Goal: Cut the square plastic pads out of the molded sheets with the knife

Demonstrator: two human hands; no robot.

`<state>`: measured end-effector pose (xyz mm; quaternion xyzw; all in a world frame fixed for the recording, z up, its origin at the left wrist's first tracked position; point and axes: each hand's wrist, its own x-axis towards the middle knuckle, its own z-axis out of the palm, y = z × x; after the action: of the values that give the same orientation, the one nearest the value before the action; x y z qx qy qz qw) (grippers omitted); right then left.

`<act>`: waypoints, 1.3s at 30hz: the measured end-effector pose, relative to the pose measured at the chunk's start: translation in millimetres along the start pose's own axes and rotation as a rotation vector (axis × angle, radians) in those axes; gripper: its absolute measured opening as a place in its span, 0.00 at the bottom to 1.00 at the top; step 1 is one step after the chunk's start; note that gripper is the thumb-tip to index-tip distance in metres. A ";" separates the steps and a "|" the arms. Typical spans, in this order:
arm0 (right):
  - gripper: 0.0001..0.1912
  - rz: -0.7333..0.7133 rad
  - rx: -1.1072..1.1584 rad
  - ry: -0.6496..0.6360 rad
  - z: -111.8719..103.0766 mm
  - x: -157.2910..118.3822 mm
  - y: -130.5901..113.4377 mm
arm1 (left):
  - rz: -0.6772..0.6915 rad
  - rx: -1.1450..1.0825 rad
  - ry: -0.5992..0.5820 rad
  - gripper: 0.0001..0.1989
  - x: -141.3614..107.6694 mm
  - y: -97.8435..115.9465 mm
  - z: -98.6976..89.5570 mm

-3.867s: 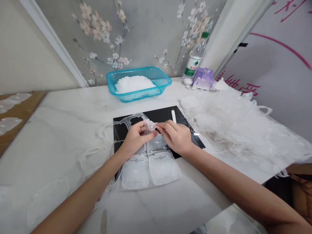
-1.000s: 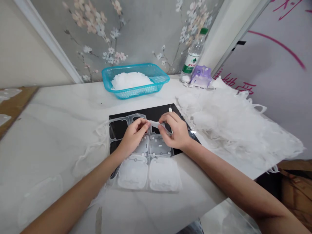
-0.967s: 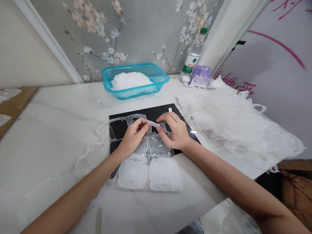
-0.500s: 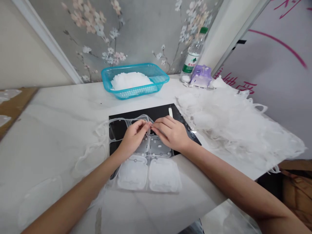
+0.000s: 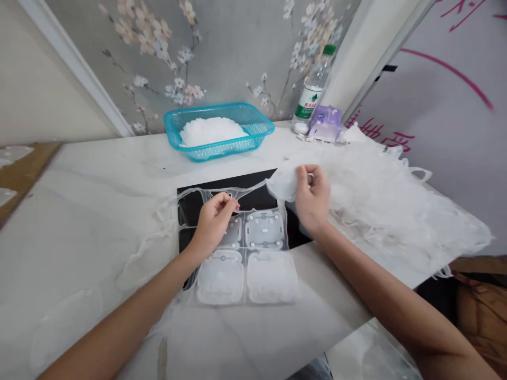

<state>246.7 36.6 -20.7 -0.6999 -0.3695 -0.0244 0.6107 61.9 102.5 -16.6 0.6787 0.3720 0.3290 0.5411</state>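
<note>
A translucent, flexible moulded sheet (image 5: 264,230) with rounded rectangular panels and thin connecting strips lies partly on a black board (image 5: 255,199). My left hand (image 5: 212,224) pinches the sheet's strip near the board's middle, thumb against curled fingers. Off to the right, my right hand (image 5: 315,198) grips a translucent panel (image 5: 283,183), lifted and pulled over the board's far right corner. A stretched strip runs from that panel back towards my left hand. Two panels hang nearest me, over the white tabletop. What lies inside my left fingertips is mostly hidden.
At the back stands a blue plastic basket (image 5: 186,150) holding stacked white pieces (image 5: 214,131). A water bottle (image 5: 309,103) and a purple packet (image 5: 327,122) are by the wall. A large heap of translucent scraps (image 5: 396,195) covers the table's right side.
My right hand has moved right and away from my left, drawing a panel and its strip with it. My left hand stays nearly in place. The white stick on the board is now hidden.
</note>
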 end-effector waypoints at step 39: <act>0.12 -0.777 -0.361 -0.659 3.4 -14.6 -13.9 | 0.169 0.298 -0.084 0.11 -4.0 3.3 1.8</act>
<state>227.1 32.2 -17.0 -0.5761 -0.7631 -0.0909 0.2784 62.0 97.7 -13.9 0.7933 0.3354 0.2860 0.4200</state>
